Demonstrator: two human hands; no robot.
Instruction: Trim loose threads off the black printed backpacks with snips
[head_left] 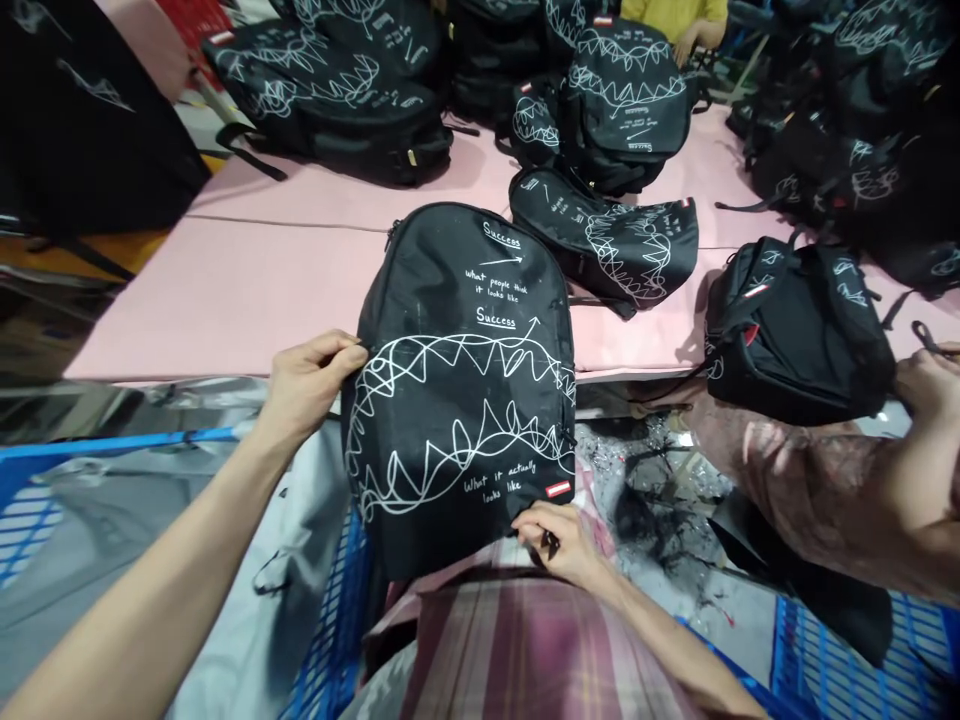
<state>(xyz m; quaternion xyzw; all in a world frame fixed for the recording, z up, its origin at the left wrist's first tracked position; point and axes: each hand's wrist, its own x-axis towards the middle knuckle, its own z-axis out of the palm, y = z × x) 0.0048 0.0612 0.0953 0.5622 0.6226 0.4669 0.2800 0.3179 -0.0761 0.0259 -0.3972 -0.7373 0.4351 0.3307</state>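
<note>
A black backpack [442, 390] with white scribbled loops and lettering leans upright against the table's front edge, its printed front facing me. My left hand [315, 375] is closed, thumb and fingers pinching the backpack's left side seam. Down at the lower right corner, below a small red-and-white label [558, 489], my right hand [559, 540] is closed on the bottom edge. A small dark object [550, 544] shows in that hand's curled fingers; its kind cannot be made out.
Pink sheeting covers the table [247, 280]. Behind the backpack lies a printed black pouch [637, 245]; more black backpacks [630, 100] stand farther back. At right, another person's hand [930, 385] is beside a black bag [810, 330]. Blue crates [322, 620] flank my lap.
</note>
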